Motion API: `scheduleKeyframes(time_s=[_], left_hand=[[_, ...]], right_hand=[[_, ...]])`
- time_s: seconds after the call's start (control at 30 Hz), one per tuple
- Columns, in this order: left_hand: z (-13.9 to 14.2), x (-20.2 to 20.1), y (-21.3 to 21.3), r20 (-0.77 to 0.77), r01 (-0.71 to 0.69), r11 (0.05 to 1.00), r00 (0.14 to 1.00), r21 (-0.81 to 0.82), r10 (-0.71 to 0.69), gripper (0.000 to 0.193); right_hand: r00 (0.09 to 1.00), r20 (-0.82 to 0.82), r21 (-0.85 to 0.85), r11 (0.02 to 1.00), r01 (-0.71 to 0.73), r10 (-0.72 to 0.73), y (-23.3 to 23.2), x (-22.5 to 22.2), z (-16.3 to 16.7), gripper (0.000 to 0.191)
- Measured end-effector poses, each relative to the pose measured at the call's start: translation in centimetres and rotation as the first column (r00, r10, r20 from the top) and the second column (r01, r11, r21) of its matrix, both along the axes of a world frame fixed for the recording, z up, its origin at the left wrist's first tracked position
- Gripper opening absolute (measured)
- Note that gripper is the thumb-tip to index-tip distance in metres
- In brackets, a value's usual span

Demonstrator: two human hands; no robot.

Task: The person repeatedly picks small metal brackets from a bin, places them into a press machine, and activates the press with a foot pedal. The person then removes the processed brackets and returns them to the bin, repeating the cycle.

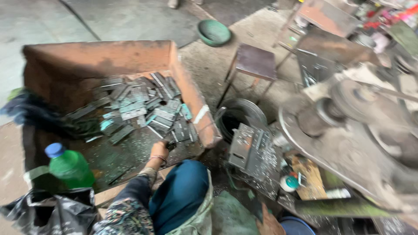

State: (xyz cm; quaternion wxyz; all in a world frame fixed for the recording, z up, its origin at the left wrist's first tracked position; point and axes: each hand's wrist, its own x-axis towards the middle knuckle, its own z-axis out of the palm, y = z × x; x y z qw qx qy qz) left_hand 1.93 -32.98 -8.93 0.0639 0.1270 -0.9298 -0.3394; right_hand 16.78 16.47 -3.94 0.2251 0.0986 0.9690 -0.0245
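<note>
The fingers of the left hand (159,150) reach into the rusty box (130,56), touching grey metal plates (143,109); their grip is too blurred to tell; the flat, oblong plates lie heaped, long axes pointing every way; the right hand (269,224) rests low, fingers hidden; a green bottle (69,167) stands near

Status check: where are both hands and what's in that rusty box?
Left hand reaching into rusty box, on metal plates. Right hand low, apparently empty. Green bottle beside left arm.
</note>
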Motion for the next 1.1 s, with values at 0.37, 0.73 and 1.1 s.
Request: scheduleKeyframes(time_s=[0.37, 0.73, 1.1], left_hand=[[10.6, -6.2, 15.1, -0.266, 0.404, 0.904, 0.895, 0.141, -0.359, 0.041], [6.5, -1.7, 30.5, -0.181, 0.614, 0.765, 0.744, -0.193, -0.643, 0.042], [5.3, 1.8, 33.2, 0.028, 0.676, 0.332, 0.463, -0.658, -0.886, 0.04]], right_hand=[[1.0, -0.004, -0.031, 0.999, 0.03, -0.03, -0.6, 2.9, 5.2, 0.08], [0.998, 0.042, -0.045, 0.998, 0.05, -0.048, -1.2, 2.5, 6.7, 0.08], [0.986, 0.142, -0.089, 0.991, 0.102, -0.089, -1.1, 1.0, 6.6, 0.082]])
